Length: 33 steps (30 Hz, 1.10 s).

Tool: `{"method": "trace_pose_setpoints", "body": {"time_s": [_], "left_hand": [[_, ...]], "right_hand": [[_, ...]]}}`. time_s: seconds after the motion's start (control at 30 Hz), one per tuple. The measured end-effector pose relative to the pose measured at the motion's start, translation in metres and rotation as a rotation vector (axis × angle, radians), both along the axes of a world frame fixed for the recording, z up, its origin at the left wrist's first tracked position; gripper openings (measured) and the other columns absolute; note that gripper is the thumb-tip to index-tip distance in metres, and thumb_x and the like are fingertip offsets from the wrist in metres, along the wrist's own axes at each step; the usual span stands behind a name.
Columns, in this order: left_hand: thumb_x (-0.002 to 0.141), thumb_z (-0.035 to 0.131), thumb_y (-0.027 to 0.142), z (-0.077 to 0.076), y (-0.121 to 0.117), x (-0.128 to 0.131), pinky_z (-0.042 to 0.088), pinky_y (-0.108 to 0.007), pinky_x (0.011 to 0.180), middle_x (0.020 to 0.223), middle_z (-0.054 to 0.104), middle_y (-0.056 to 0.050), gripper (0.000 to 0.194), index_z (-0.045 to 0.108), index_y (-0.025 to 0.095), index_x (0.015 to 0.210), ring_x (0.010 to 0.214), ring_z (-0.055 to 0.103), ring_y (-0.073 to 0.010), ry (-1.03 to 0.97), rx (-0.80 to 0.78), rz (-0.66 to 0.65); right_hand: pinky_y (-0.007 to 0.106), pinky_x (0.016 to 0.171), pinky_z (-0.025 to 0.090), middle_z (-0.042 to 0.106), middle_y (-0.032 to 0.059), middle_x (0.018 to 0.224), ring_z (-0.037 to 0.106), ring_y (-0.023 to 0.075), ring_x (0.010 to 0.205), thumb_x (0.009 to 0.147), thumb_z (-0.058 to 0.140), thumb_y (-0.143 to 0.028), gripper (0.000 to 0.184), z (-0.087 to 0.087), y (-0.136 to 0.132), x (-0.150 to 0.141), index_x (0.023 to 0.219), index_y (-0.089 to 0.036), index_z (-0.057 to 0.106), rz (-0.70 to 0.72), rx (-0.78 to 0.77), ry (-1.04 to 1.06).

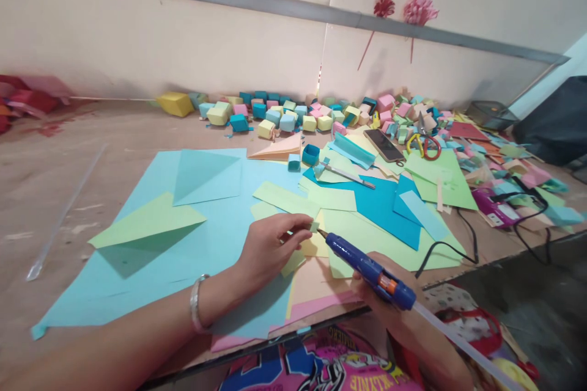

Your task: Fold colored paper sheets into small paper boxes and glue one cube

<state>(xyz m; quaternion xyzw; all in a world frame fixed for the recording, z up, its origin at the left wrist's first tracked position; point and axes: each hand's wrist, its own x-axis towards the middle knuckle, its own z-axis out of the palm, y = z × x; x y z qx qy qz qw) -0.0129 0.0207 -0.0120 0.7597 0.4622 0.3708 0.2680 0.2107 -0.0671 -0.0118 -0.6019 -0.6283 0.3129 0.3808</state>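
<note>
My left hand (270, 241) pinches a small light green paper piece (314, 226) between thumb and fingertips, above the layered sheets. In my right hand (385, 281) is a dark blue hot glue gun (367, 266), a clear glue stick (463, 342) trailing from its back end. Its nozzle tip touches or nearly touches the green piece; which of the two I cannot tell. Beneath the hands lie light green paper strips (332, 197) and a large light blue sheet (151, 275). A folded green sheet (147, 223) rests on the blue one, left of my left hand.
Several small paper boxes (287, 122) line the wall. At the right are scissors (424, 145), a phone (384, 145), a purple device with a black cord (498, 206) and many paper scraps. A pen-like cutter (351, 176) lies beyond the hands. Another glue stick (66, 214) lies left.
</note>
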Motion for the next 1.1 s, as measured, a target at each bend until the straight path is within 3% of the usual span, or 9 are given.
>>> {"method": "trace_pose_setpoints", "body": {"time_s": [0.3, 0.6, 0.77, 1.1], "left_hand": [[0.083, 0.068, 0.017, -0.005, 0.0, -0.001, 0.05, -0.02, 0.059, 0.078, 0.075, 0.0, 0.01, 0.071, 0.018, 0.092, 0.063, 0.067, -0.0106, 0.041, 0.217, -0.034], [0.083, 0.067, 0.016, -0.007, -0.001, 0.0, 0.05, -0.021, 0.062, 0.08, 0.076, -0.001, 0.009, 0.071, 0.018, 0.091, 0.068, 0.07, -0.0121, 0.051, 0.267, -0.043], [0.081, 0.069, 0.017, -0.007, -0.001, 0.0, 0.05, -0.021, 0.059, 0.078, 0.076, 0.0, 0.01, 0.071, 0.018, 0.091, 0.063, 0.068, -0.0112, 0.042, 0.237, -0.042], [0.084, 0.065, 0.021, -0.003, -0.004, 0.001, 0.052, -0.022, 0.058, 0.075, 0.076, 0.0, 0.01, 0.073, 0.02, 0.089, 0.062, 0.069, -0.0117, -0.05, 0.07, -0.043]], "right_hand": [[0.024, 0.053, 0.039, 0.06, -0.0003, 0.07, 0.052, 0.0131, 0.058, 0.085, 0.059, -0.04, 0.02, -0.005, 0.002, 0.007, 0.079, -0.022, 0.06, 0.08, 0.039, -0.046], [0.023, 0.058, 0.043, 0.061, -0.0002, 0.073, 0.057, 0.0133, 0.064, 0.09, 0.055, -0.036, 0.02, -0.003, 0.001, 0.008, 0.076, -0.022, 0.059, 0.17, 0.025, -0.1], [0.024, 0.06, 0.044, 0.06, 0.0005, 0.074, 0.056, 0.0141, 0.064, 0.09, 0.055, -0.041, 0.024, -0.001, 0.001, 0.008, 0.077, -0.022, 0.059, 0.15, 0.074, -0.113], [0.023, 0.057, 0.041, 0.06, -0.0011, 0.071, 0.057, 0.0132, 0.063, 0.09, 0.054, -0.031, 0.017, 0.0, 0.002, 0.011, 0.075, -0.023, 0.057, 0.207, 0.081, -0.139]]}}
